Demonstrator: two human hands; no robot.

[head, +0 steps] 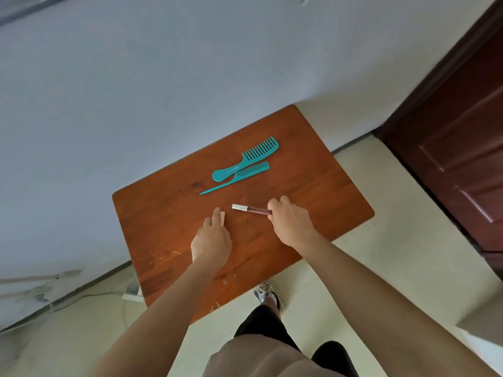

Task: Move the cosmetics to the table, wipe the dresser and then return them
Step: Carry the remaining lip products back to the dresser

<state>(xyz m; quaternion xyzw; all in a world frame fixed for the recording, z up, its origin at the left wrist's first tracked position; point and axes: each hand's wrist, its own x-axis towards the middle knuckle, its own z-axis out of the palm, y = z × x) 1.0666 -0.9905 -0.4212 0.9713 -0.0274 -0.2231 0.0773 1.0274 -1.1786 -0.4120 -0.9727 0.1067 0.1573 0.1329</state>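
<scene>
Two combs are lying side by side toward the far part of the table (326, 191), the wide-tooth comb (246, 159) sitting just behind the tail comb (236, 176). Nearer me, the right hand (290, 221) is gripping the lip gloss tube (251, 208), and left of that, the left hand (211, 240) is touching a small flat item (222, 217). A door (462, 148) is standing off right.

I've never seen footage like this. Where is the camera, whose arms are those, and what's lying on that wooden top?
There is no machine here. A person wears a wide-angle camera on the head, looking down, so both arms are their own. The left hand touches a small pink item; whether it actually holds it is hard to tell. The right hand grips a lip gloss tube by its dark end, silver cap toward the other hand. Farther back on the wooden table lie two teal combs side by side: a wide-tooth comb and a thin tail comb.
</scene>
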